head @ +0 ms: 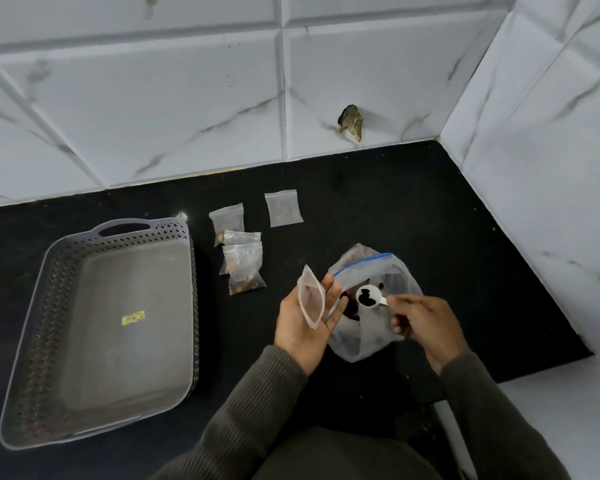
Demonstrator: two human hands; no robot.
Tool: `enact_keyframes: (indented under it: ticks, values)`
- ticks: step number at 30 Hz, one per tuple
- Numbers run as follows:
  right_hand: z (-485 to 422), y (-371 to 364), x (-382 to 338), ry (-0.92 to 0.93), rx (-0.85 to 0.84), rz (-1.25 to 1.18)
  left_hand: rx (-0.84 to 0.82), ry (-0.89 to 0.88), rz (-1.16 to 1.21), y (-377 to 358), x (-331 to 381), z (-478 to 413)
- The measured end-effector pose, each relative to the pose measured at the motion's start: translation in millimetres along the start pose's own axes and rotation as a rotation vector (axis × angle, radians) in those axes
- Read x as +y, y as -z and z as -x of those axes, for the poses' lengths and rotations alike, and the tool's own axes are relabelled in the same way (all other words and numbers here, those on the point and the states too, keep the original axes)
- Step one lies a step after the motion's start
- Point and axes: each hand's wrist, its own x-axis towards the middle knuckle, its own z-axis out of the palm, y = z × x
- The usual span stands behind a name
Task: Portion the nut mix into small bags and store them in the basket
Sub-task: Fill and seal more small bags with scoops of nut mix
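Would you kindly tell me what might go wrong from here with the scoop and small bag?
The small bag in the left hand has a narrow mouth, so nuts from the scoop may miss it and scatter on the dark counter. The right hand could also nudge the slumped large bag, spilling more.

Thin, cloudy plastic film for the small bag [310,301] in the left hand [298,330] and the crinkled zip bag [368,269] just beyond it. Smooth white plastic for the scoop [369,296] in the right hand [426,323]; matt grey perforated plastic for the basket [39,306] well left of both.
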Motion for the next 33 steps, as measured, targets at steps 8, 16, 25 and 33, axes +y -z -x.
enact_keyframes:
  ticks: [8, 16, 25, 33]
  values:
    - [68.7, 4.9, -43.0, 0.367, -0.024, -0.038, 0.088, -0.005, -0.023, -1.5, -1.7, -0.8]
    - [99.2, -28.9, -59.1, 0.648, -0.038, 0.135, 0.122, -0.085, -0.093, 0.5, -1.3, -0.2]
    - [92.3, -43.0, -49.2, 0.911, 0.17, 0.399, 0.161, -0.073, -0.078, 4.6, 4.7, 5.5]
    - [74.3, -53.3, -33.5, 1.068, 0.34, 0.669, 0.203, -0.15, -0.144, 5.4, -0.2, 3.8]
